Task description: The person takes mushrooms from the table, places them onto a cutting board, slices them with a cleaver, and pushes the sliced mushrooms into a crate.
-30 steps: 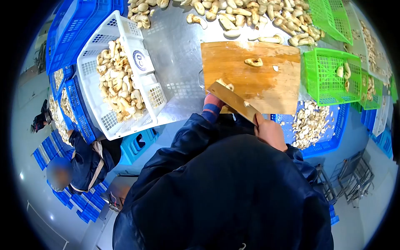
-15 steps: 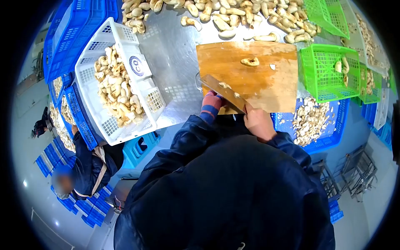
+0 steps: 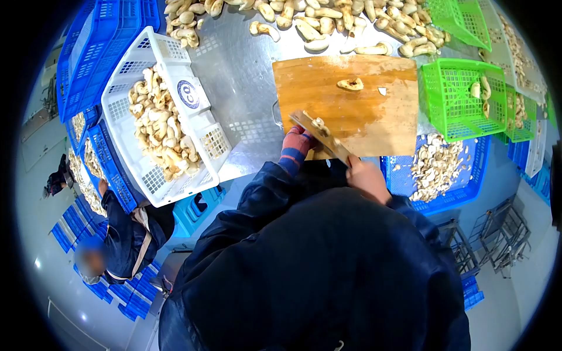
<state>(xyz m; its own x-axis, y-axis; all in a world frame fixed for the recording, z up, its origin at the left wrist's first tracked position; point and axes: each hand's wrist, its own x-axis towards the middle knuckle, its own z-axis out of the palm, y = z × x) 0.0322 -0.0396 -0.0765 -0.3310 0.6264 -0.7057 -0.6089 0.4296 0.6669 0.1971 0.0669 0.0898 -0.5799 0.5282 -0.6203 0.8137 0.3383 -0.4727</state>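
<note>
In the head view, the right hand (image 3: 369, 180) is gripping the knife (image 3: 331, 144) at the near edge of the board (image 3: 374, 111), its fingers wrapping closely around it. The left hand (image 3: 297, 142) is resting at the board's near-left corner, its fingers partly hiding behind the knife; whether they are holding anything, I cannot tell. A mushroom piece (image 3: 350, 85) is lying on the board's far half. The knife is sitting so close to the left fingers that a slip could be cutting them.
</note>
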